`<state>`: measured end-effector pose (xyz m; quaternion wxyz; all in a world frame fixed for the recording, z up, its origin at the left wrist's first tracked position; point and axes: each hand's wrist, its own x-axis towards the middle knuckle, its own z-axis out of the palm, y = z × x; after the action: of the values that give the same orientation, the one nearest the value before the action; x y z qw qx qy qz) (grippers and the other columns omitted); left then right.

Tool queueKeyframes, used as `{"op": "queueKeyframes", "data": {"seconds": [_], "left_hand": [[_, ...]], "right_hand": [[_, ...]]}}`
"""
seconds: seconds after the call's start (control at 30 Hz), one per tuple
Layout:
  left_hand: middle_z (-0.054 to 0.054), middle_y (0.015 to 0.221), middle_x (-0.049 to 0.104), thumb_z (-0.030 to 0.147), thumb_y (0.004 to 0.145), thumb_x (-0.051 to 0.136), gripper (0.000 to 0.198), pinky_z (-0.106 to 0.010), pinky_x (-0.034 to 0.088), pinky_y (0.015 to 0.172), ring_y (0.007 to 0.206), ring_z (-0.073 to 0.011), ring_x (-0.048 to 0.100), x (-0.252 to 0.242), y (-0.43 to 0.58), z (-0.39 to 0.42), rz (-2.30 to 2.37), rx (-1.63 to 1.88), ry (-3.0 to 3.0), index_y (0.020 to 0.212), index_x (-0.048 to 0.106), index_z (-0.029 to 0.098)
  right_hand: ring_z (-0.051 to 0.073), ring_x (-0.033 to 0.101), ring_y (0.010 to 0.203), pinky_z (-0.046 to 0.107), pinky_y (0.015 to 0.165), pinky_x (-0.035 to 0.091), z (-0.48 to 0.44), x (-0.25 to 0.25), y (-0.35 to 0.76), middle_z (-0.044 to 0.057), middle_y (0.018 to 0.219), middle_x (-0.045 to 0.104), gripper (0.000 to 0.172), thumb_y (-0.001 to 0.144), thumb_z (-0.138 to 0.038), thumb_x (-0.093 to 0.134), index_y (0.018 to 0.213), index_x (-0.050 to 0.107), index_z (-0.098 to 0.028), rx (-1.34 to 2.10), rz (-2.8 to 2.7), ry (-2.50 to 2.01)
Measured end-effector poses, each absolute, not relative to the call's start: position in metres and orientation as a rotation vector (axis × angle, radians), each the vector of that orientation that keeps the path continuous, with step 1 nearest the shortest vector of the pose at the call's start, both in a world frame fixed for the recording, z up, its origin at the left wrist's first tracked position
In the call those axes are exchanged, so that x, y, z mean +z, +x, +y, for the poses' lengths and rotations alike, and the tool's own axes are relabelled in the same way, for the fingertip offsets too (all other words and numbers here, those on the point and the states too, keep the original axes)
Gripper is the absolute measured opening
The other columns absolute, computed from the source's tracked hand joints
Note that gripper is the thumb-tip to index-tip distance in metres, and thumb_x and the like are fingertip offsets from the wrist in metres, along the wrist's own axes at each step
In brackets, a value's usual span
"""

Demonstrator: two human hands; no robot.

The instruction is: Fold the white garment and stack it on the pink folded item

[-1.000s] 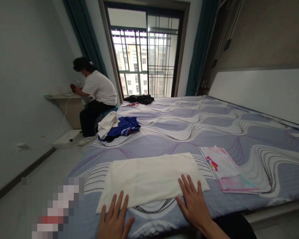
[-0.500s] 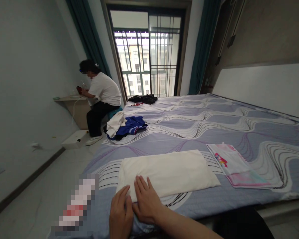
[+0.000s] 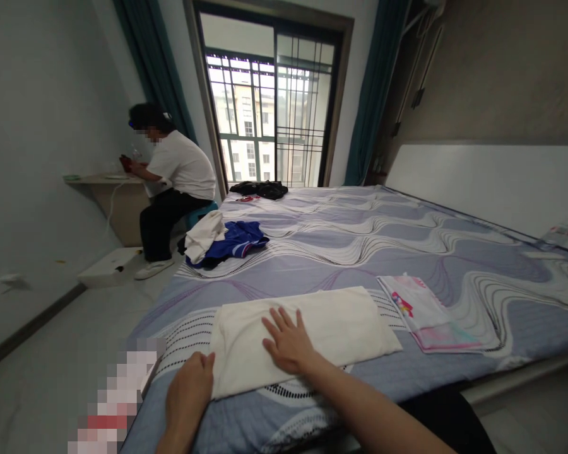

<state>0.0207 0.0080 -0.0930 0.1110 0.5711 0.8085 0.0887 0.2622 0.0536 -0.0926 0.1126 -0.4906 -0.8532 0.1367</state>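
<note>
Before the green-curtained window point(image 3: 269, 107), a wave-patterned bed point(image 3: 317, 261) bears cream cloth point(image 3: 341, 328).

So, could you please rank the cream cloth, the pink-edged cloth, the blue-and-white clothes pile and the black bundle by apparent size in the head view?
1. Cream cloth, clearly largest.
2. Pink-edged cloth and blue-and-white clothes pile, too alike to rank.
3. Black bundle, smallest, though also farthest.

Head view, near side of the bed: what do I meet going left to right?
Left hand → cream cloth with right hand on it → pink-and-white item
</note>
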Motion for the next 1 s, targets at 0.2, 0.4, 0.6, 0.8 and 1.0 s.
{"op": "queueKeyframes", "data": {"seconds": [0.2,0.4,0.6,0.8,1.0], "left_hand": [[-0.014,0.088,0.068,0.041,0.091,0.022,0.039,-0.038,0.044,0.073,0.086,-0.0298,0.064,-0.096,0.022,0.010,2.424,0.312,1.669,0.082,0.054,0.020],[-0.013,0.098,0.070,0.050,0.090,0.023,0.050,-0.039,0.045,0.084,0.094,-0.0307,0.065,-0.081,0.048,0.011,2.465,0.546,1.675,0.103,0.059,0.018],[-0.018,0.099,0.072,0.074,0.080,0.028,0.073,-0.045,0.045,0.086,0.100,-0.0387,0.065,-0.070,0.054,0.047,2.394,0.337,1.379,0.108,0.063,0.017],[-0.016,0.106,0.073,0.065,0.076,0.042,0.058,-0.043,0.044,0.086,0.102,-0.0365,0.065,-0.074,0.038,0.071,2.294,0.299,1.360,0.101,0.066,0.018],[-0.013,0.086,0.074,0.067,0.077,0.039,0.052,-0.041,0.045,0.080,0.090,-0.0344,0.067,-0.072,0.039,0.062,2.261,0.252,1.389,0.078,0.065,0.022]], "right_hand": [[0.026,0.011,0.149,0.058,0.117,0.003,0.097,-0.108,0.386,0.005,0.163,0.017,0.059,0.100,-0.049,0.024,0.154,0.021,-0.027,0.223,-2.270,-1.999],[0.030,0.027,0.144,0.049,0.115,0.020,0.098,-0.099,0.471,0.018,0.156,0.033,0.059,0.096,-0.033,0.032,0.148,0.035,-0.008,-0.068,-1.871,-2.159],[0.029,0.066,0.095,0.034,0.080,0.045,0.078,-0.098,0.517,0.019,0.097,0.072,0.047,0.088,-0.049,0.049,0.101,0.070,-0.010,0.187,-1.469,-2.371],[0.019,0.066,0.074,0.025,0.062,0.039,0.071,-0.103,0.528,0.005,0.073,0.073,0.042,0.091,-0.047,0.047,0.070,0.069,-0.018,0.387,-1.512,-2.299],[0.019,0.063,0.065,0.027,0.057,0.034,0.058,-0.099,0.524,0.006,0.064,0.069,0.049,0.092,-0.052,0.044,0.060,0.065,-0.020,0.418,-1.505,-2.344]]}}
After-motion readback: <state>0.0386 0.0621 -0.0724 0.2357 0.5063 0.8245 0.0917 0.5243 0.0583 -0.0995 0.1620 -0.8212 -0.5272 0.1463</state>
